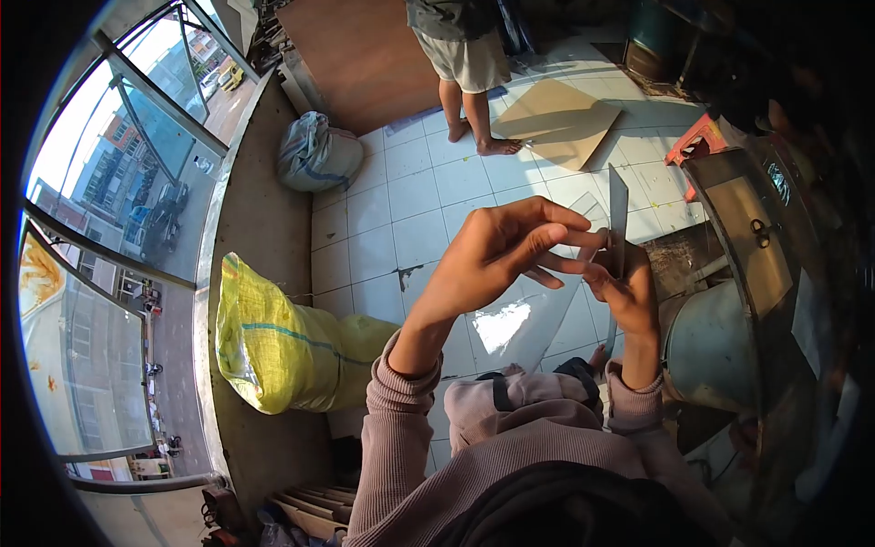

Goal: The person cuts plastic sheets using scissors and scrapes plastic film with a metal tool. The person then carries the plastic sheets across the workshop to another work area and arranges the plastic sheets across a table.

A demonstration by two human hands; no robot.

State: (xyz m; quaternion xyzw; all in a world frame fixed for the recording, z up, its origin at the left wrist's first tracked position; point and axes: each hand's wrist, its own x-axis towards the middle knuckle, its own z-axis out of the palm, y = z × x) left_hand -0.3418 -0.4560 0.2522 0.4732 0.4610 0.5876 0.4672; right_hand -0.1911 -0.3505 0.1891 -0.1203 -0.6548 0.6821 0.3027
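My right hand (631, 296) grips a thin, flat grey strip (619, 208) that stands upright, seen almost edge-on. Its thumb and a fingertip show on the near side, while the other fingers are partly hidden behind the strip. My left hand (501, 251) reaches across from the left, fingers loosely bent and spread apart. Its fingertips are right beside the strip and the right thumb. Below the hands, a clear sheet (556, 314) overlaps the tiled floor, with bright glare near its left part.
A yellow woven sack (283, 346) stands by the low wall under the windows, and a white sack (319, 155) farther back. Another person (460, 64) stands barefoot near a brown board (558, 123). At right are a red stool (697, 144) and a grey drum (711, 346).
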